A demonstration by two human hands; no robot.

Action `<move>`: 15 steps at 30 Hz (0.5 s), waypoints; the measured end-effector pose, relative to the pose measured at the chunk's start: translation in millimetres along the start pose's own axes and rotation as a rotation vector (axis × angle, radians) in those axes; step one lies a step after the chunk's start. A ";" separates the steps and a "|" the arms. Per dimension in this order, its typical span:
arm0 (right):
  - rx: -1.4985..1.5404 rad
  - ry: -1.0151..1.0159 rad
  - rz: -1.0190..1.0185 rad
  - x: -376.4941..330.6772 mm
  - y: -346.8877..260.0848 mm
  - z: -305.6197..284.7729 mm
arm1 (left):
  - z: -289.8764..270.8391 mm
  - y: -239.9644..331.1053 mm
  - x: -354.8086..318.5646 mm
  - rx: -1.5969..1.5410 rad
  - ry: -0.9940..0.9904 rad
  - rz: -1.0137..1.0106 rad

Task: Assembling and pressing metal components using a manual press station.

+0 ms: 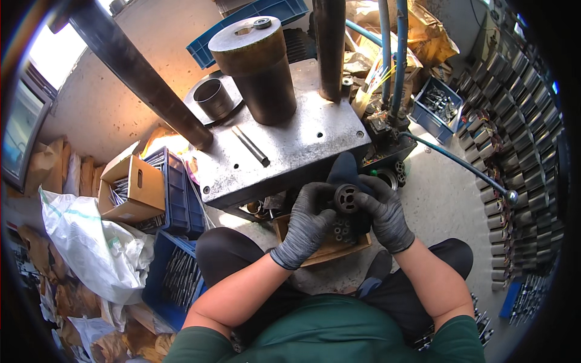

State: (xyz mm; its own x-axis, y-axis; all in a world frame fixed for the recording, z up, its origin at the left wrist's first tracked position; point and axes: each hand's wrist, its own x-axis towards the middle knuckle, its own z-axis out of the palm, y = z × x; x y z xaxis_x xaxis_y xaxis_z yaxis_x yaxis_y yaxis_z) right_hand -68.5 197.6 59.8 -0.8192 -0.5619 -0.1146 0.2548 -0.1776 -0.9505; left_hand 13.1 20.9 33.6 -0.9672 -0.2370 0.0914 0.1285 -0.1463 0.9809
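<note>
Both my hands wear grey knit gloves and meet in front of the press table. Between them is a dark round slotted end cap [347, 198] with a hole in its middle. My left hand [305, 225] closes on its left side, fingers curled and thumb near the rim. My right hand [387, 215] grips it from the right, with the thumb on its face. Behind the cap rises a dark blue shape [344, 168] that I cannot make out. Beneath my hands, an open cardboard box [333, 256] holds several small ring-shaped parts [342, 231].
Ahead stands a metal press table [284, 154] with a thick ram [263, 72], a loose rod [250, 146] and a steel ring [212, 98]. A ball-ended lever [466, 165] juts out rightward. Blue crates [158, 257] stand at left; stacked metal cylinders [502, 151] line the right.
</note>
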 end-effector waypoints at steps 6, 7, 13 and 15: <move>-0.100 0.013 -0.040 -2.3 5.1 -4.5 | 8.1 1.8 -1.2 -0.063 -0.040 -0.178; -0.083 0.050 -0.068 -0.4 10.1 -9.5 | 8.2 1.7 -1.0 -0.064 -0.040 -0.179; 0.205 0.234 -0.188 15.2 -12.8 -22.8 | 6.4 3.9 -3.3 0.104 0.025 -0.045; 0.236 0.175 -0.261 8.5 -28.5 -15.3 | 4.5 2.7 -3.2 0.235 0.059 0.039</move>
State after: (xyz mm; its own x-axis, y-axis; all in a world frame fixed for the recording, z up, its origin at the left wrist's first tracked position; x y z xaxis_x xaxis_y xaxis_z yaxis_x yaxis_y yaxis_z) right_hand -90.6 210.2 81.5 -0.9421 -0.3307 0.0555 0.1207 -0.4888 -0.8640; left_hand 15.6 25.6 36.7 -0.9471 -0.2949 0.1268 0.1046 0.0902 0.9904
